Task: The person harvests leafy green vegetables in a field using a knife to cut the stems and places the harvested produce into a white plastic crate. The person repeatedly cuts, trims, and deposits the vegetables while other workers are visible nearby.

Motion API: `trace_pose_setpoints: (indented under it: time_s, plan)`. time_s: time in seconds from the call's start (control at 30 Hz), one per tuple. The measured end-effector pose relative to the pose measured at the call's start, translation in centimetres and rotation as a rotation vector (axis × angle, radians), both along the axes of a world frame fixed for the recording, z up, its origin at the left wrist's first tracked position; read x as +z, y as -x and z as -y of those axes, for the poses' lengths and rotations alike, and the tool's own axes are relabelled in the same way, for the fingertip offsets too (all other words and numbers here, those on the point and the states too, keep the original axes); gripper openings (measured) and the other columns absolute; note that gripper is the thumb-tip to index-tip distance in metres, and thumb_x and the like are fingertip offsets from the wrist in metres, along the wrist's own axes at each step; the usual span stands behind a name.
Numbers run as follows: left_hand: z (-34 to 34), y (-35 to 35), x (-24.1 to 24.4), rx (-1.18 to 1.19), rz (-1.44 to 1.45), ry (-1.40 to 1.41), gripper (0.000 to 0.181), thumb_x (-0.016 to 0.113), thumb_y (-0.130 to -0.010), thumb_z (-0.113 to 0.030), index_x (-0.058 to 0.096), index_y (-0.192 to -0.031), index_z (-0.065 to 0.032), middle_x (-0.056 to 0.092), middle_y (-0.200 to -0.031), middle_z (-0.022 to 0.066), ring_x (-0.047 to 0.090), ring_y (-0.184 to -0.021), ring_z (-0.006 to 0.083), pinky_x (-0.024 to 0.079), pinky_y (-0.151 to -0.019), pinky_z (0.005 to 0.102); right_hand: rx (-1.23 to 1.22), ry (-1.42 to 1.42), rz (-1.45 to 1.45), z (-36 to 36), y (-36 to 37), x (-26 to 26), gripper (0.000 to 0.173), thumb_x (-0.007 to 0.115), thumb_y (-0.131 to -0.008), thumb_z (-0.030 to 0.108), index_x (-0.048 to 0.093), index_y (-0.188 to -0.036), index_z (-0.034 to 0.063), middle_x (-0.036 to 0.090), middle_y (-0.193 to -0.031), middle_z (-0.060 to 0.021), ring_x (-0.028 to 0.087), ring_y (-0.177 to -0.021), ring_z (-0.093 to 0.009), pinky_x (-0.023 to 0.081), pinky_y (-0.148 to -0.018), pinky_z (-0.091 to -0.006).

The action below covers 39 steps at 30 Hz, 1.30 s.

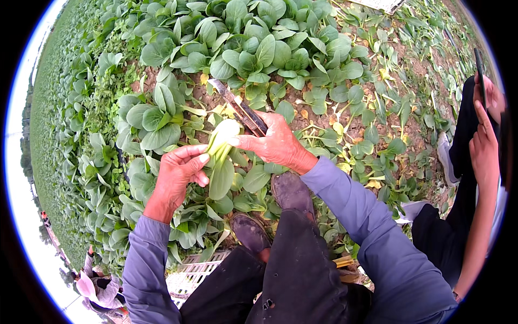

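A head of bok choy (222, 139) is held in front of me, its pale base up and its leaves hanging down. My left hand (182, 172) pinches its stalks from the left between thumb and fingers. Wrapped around the dark handle of a harvesting knife (243, 111), my right hand (273, 139) also rests its thumb against the bok choy's base. The knife's blade points up and left, away from the stalks. Just left of the knife, a cut bok choy head (156, 111) lies on other plants.
Bok choy plants (259, 52) grow densely ahead. Loose leaves (360, 137) litter the soil at right. A white plastic crate (196, 271) stands by my legs; another crate (384, 5) is at the top. A person (481, 154) with a phone crouches at right; another person (101, 289) is lower left.
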<state>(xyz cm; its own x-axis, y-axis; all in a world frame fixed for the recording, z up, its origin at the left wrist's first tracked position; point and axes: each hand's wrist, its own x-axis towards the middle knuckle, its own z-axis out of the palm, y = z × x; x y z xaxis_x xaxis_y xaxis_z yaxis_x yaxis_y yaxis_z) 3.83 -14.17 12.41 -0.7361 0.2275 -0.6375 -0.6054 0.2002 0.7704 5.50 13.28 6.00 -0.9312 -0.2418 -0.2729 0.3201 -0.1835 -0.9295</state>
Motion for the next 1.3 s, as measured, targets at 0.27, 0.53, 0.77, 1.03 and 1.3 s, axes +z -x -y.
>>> trace_pose_setpoints:
  time_s: [0.27, 0.53, 0.77, 1.03, 1.3]
  plan:
    - [-4.7, -1.5, -2.5, -0.528, -0.356, 0.388, 0.066, 0.093, -0.082, -0.038, 0.069, -0.134, -0.0048, 0.074, -0.123, 0.0162, 0.07, -0.106, 0.0317, 0.055, -0.098, 0.0437, 0.015, 0.147, 0.185, 2.1, -2.4, -2.4, 0.032, 0.085, -0.094, 0.03, 0.072, -0.102, 0.0018, 0.061, -0.067, 0.0019, 0.05, -0.046, -0.005, 0.039, -0.041, -0.0253]
    - [-2.3, 2.5, -3.7, -0.797, -0.644, 1.096, 0.02, 0.069, -0.075, -0.007, 0.067, -0.095, -0.0048, 0.073, -0.084, 0.0256, 0.073, -0.079, 0.0451, 0.057, -0.071, 0.0554, 0.076, -0.071, 0.286, 4.6, -0.5, -4.3, 0.038, 0.087, -0.093, 0.036, 0.068, -0.09, 0.0035, 0.055, -0.061, 0.0009, 0.052, -0.044, -0.01, 0.043, -0.041, -0.0306]
    - [2.3, 10.1, -6.4, -0.812, -0.682, 1.524, 0.048, 0.07, -0.088, -0.007, 0.061, -0.135, -0.0053, 0.076, -0.084, 0.019, 0.076, -0.077, 0.0388, 0.06, -0.068, 0.0509, -0.057, -0.34, 0.188, 8.7, 1.8, -6.1, 0.049, 0.085, -0.09, 0.043, 0.061, -0.08, 0.0014, 0.063, -0.061, -0.0114, 0.064, -0.051, -0.026, 0.053, -0.055, -0.0442]
    - [7.7, 11.2, -7.4, -0.698, -0.678, 1.585, 0.059, 0.071, -0.089, -0.01, 0.06, -0.147, -0.0059, 0.078, -0.092, 0.018, 0.077, -0.082, 0.0361, 0.06, -0.07, 0.0487, 0.176, -0.588, 0.005, 13.8, 4.7, -9.5, 0.052, 0.081, -0.094, 0.048, 0.066, -0.095, -0.0025, 0.071, -0.085, -0.0254, 0.072, -0.087, -0.046, 0.055, -0.077, -0.0556]
    - [11.4, 8.4, -9.7, -0.7, -1.112, 1.578, 0.081, 0.069, -0.085, -0.005, 0.047, -0.162, -0.0118, 0.066, -0.078, 0.0051, 0.069, -0.068, 0.026, 0.052, -0.065, 0.0405, 0.092, -0.547, 0.063, 19.2, 9.0, -12.1, 0.05, 0.081, -0.094, 0.043, 0.068, -0.096, -0.005, 0.073, -0.091, -0.0298, 0.073, -0.091, -0.049, 0.056, -0.08, -0.0566]
